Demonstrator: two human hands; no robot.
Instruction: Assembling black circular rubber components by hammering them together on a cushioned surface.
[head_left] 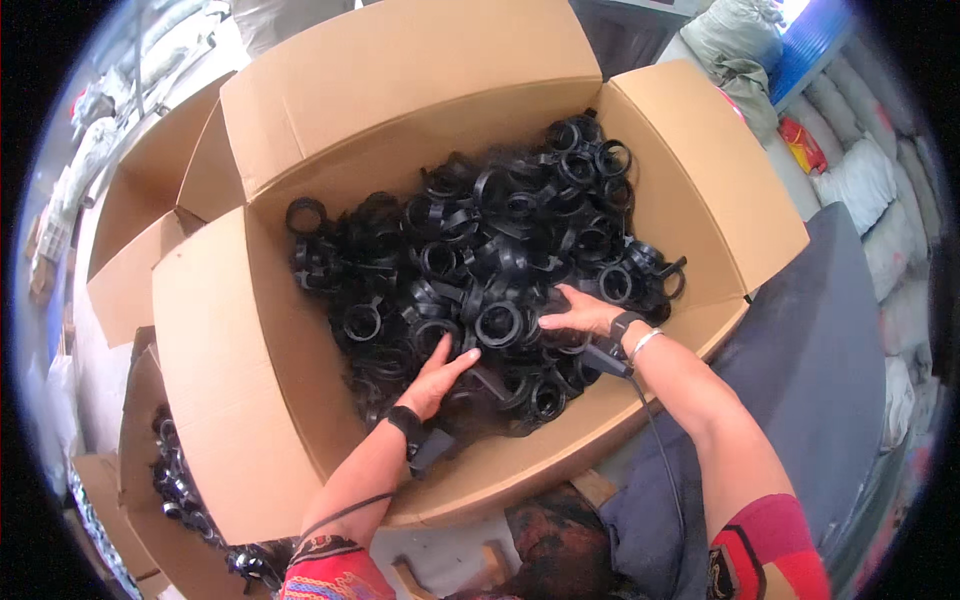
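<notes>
A large open cardboard box (230, 330) fills the centre of the frame, heaped with black plastic ring-shaped parts (480, 260). Both bare hands reach into the heap from the lower edge. The left hand (438, 375) lies flat, fingers straight, resting on the rings just below centre — gripping nothing. The right hand (585, 312), right of centre, presses its fingers down among the rings; whether it holds one I cannot tell. A smaller box (150, 470) of similar parts sits at lower left.
</notes>
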